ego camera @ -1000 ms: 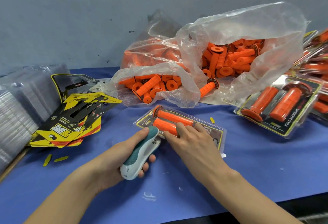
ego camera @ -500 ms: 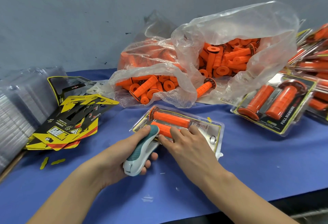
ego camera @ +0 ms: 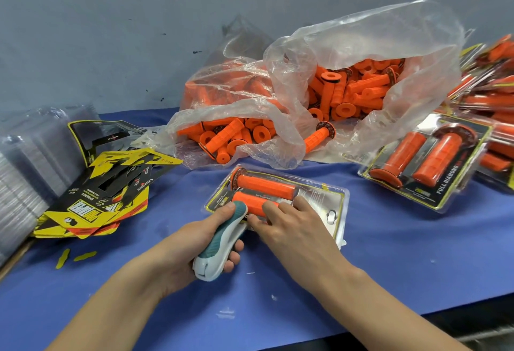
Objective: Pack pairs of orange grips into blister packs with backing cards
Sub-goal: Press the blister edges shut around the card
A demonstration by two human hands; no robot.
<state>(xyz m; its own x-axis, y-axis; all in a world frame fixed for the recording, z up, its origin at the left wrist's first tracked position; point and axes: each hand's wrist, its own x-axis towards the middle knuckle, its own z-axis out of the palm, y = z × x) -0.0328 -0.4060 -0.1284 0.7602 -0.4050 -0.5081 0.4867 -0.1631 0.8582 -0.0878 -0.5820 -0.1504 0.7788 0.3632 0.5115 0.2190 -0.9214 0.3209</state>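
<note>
A clear blister pack (ego camera: 319,197) with a backing card and two orange grips (ego camera: 264,185) lies on the blue table in front of me. My left hand (ego camera: 194,242) is closed around a teal and white stapler (ego camera: 219,242), whose nose meets the pack's near left edge. My right hand (ego camera: 292,228) lies flat on the pack, fingers pressing on the nearer grip and the pack's front edge.
A clear plastic bag (ego camera: 347,52) of loose orange grips stands behind the pack. Yellow and black backing cards (ego camera: 94,197) are piled at left beside a stack of empty blisters (ego camera: 30,161). Finished packs (ego camera: 428,161) are heaped at right. The table's front edge (ego camera: 417,320) is near.
The stapler's nose and my right fingers have slid a little leftward along the pack's near edge. The pack itself stays in place.
</note>
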